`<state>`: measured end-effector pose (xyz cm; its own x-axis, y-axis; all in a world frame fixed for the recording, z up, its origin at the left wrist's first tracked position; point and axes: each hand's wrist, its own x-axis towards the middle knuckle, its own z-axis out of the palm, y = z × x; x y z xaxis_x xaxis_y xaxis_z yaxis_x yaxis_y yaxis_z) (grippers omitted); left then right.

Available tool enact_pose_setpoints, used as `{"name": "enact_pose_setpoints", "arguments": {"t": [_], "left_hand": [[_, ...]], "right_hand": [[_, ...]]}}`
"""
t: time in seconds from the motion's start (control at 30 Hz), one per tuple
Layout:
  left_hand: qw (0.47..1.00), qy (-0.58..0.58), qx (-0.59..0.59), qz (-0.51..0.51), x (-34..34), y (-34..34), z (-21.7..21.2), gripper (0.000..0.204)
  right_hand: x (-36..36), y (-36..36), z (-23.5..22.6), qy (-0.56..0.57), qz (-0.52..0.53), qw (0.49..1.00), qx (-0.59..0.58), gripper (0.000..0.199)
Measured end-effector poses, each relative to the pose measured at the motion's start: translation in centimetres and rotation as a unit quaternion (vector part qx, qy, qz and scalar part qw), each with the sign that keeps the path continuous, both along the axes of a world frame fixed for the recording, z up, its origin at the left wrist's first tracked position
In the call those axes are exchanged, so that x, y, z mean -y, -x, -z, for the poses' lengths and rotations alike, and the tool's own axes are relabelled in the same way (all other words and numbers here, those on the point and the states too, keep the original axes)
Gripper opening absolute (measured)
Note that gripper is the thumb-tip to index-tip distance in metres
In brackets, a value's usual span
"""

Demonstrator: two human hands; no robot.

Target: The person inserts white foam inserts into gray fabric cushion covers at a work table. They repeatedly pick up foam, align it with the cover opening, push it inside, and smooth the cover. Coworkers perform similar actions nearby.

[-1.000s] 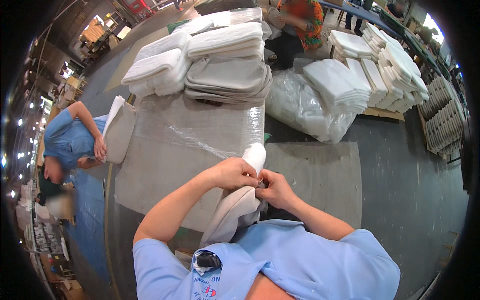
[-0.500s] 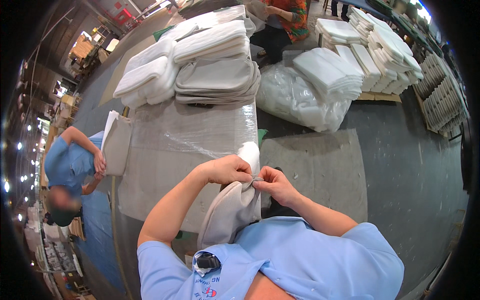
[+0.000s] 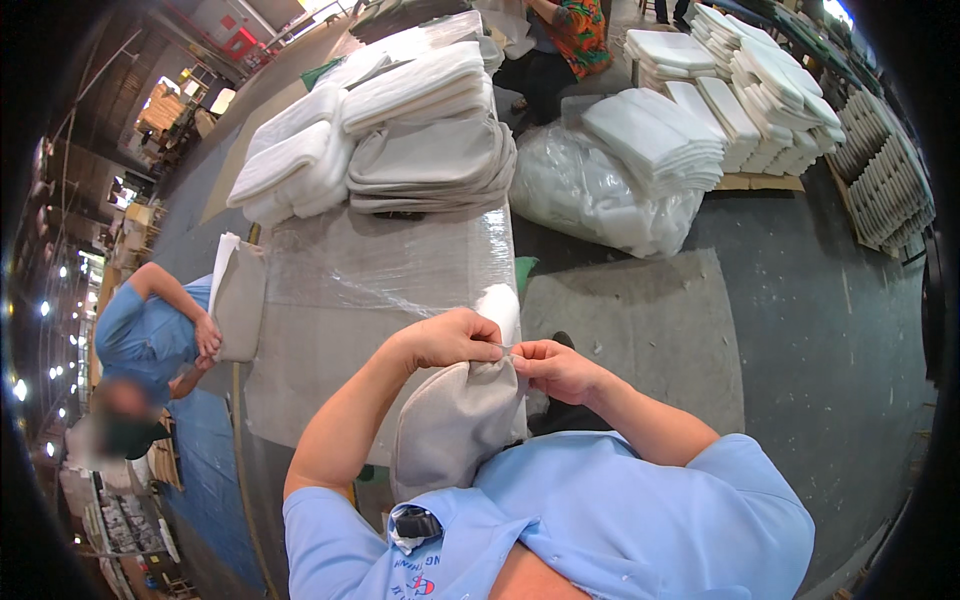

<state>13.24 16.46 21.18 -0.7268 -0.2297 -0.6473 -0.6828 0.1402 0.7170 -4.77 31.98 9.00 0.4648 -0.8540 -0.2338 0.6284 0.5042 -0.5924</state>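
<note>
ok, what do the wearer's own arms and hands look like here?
Both forearms are bare. Short light blue sleeves of a collared shirt end above the elbows. Left hand and right hand show no gloves; no watch or rings that I can make out.

Head camera looks steeply down, close over the work table [image 3: 330, 330].

Stacked white and grey cushions [image 3: 420, 130] are seen on a plastic-wrapped table [image 3: 390, 270]; a filled clear bag [image 3: 600, 200] is set beside it.
</note>
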Motion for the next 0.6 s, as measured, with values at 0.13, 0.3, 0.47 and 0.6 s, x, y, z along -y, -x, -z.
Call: {"name": "enact_pose_setpoints", "arguments": {"t": [0.13,0.3,0.47,0.6], "left_hand": [[1.0,0.014,-0.022,0.014,0.2,-0.3,-0.2,0.019],[0.997,0.056,-0.031,0.039,0.5,-0.8,0.0,0.021],[0.989,0.089,0.066,0.093,0.9,0.4,-0.5,0.033],[0.979,0.095,0.144,0.113,0.8,1.8,-1.6,0.043]], "right_hand": [[0.0,-0.3,0.2,0.024,-0.012,0.999,-0.041,0.021],[-0.5,-1.4,-0.4,0.061,0.075,0.986,-0.137,0.02],[-0.9,-2.4,-0.7,0.086,0.163,0.953,-0.238,0.017],[-0.9,-2.4,-1.0,0.097,0.182,0.926,-0.316,0.015]]}}
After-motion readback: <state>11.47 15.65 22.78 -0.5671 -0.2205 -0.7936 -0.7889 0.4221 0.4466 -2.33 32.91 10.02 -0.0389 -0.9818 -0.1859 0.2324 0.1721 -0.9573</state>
